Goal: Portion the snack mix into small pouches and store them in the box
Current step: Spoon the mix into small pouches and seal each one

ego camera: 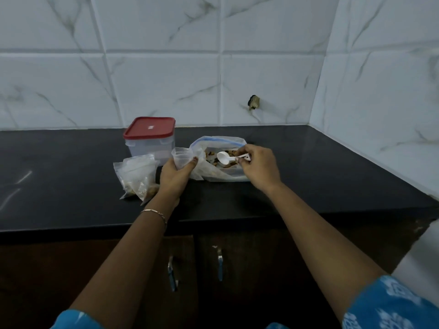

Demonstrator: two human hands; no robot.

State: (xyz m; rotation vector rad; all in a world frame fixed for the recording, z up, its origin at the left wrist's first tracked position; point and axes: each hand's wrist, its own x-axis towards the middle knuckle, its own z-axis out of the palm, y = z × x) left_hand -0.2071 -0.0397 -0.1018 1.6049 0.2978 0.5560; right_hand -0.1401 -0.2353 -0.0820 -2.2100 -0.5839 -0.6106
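Right, I am gripping the small pouch (181, 158) in my left hand (176, 178), fingers and thumb curling round its lower part, and its mouth is gaping upward just beside the left edge of the big zip bag (228, 175). My right hand (259, 167) is pinching the handle end of the white spoon (231, 158) between thumb and fingertips, the other fingers curling in loosely. The spoon's bowl is facing up and pointing left, hovering over the snack mix (210, 155) inside the open mouth of the big bag; whether it is touching the mix I cannot tell. The big bag is lying on the black desk (308, 174), its blue zip strip toward the wall, and the brown mix is showing through the opening. To the left of my left hand, filled pouches (136, 177) are lying in a small heap on the desk, with brownish mix showing at their lower ends. Just behind them the box (149, 147) is standing upright, clear-walled, with its red lid (149, 127) sitting on top, close to the marbled tile wall (166, 79). A thin bracelet (155, 213) is sitting on my left wrist, and a blue patterned sleeve (389, 302) is covering my right upper arm. Below the desk edge, two cupboard handles (172, 273) are hanging on dark doors.
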